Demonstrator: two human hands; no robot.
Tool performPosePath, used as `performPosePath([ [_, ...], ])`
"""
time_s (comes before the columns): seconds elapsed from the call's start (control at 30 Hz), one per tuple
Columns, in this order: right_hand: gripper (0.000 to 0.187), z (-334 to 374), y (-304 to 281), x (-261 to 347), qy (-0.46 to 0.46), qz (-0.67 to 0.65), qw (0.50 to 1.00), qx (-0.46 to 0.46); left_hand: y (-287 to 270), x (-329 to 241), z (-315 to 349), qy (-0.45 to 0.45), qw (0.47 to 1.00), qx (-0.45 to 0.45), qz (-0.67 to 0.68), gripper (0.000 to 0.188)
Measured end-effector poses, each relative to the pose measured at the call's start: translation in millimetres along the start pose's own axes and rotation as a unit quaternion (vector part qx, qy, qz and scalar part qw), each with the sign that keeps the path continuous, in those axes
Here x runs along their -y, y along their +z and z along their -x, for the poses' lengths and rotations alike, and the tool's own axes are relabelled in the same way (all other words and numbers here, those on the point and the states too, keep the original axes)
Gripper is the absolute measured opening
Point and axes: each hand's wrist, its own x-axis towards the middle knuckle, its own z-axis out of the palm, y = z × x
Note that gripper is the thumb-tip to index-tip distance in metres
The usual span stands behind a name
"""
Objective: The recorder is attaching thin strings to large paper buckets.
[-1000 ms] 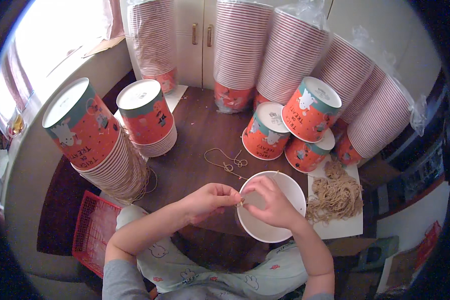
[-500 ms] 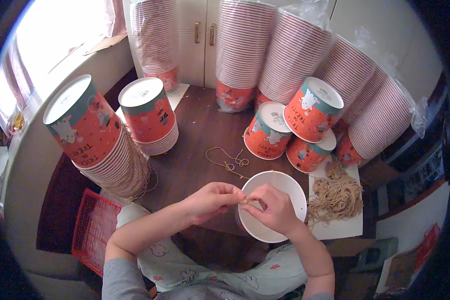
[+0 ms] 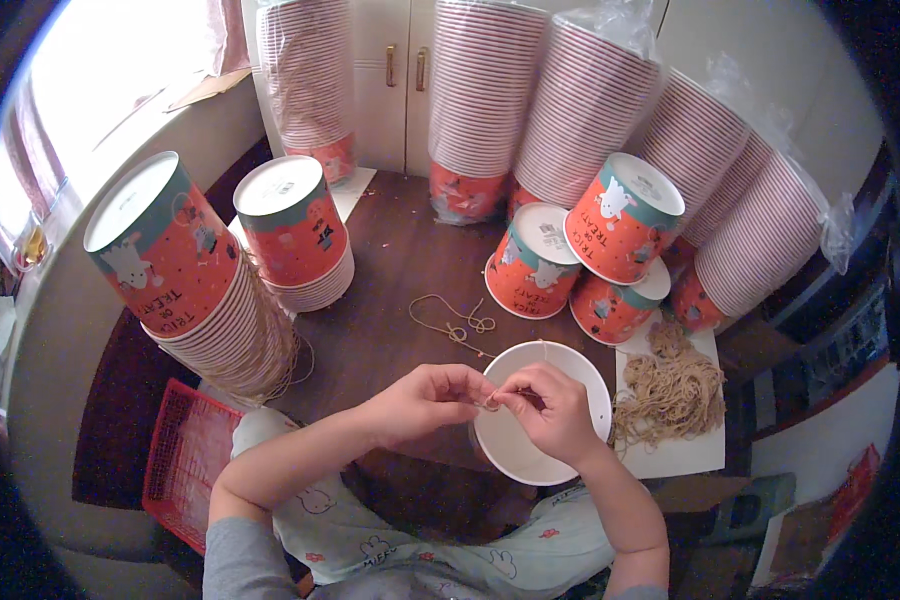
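A paper bucket (image 3: 515, 462) stands on the dark table in front of me, its mouth up and its white inside showing. My left hand (image 3: 425, 405) is over its left rim, thumb and fingertips closed on a short piece of twine. My right hand (image 3: 552, 412) is above the bucket's mouth, pinching the same twine, which looks looped between the fingertips. The exact form of the loop is partly hidden by the fingers. A length of tan twine (image 3: 457, 330) runs loosely on the table beyond the left rim and reaches toward the bucket.
A heap of cut twine (image 3: 678, 390) lies on white paper at right. Upturned orange buckets (image 3: 625, 225) stand behind the bucket. Nested stacks (image 3: 195, 270) stand at left, and tall bagged stacks (image 3: 485, 90) line the back. A red basket (image 3: 185, 465) is low at left.
The fingertips have shifted slightly: my right fingers have drawn closer together at the twine, and a small loop now shows between the hands. The bucket stays in place.
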Motion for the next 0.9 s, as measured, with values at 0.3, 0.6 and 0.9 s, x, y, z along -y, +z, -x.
performPosePath([
  [0.3, 0.007, 0.8, -1.4, 0.9, 0.066, -0.036, 0.996, 0.055, 2.7, -1.7, 1.5, 0.099, 0.979, -0.099, -0.145, 0.023],
  [0.6, 0.007, 2.7, -0.9, -1.1, 0.077, -0.049, 0.993, 0.078, 2.9, -4.4, 1.5, 0.104, 0.989, -0.107, 0.019, 0.019],
  [0.9, 0.005, 5.1, -4.3, -6.4, 0.123, -0.107, 0.984, 0.068, -2.6, -0.5, -0.7, 0.051, 0.997, -0.016, -0.053, 0.022],
])
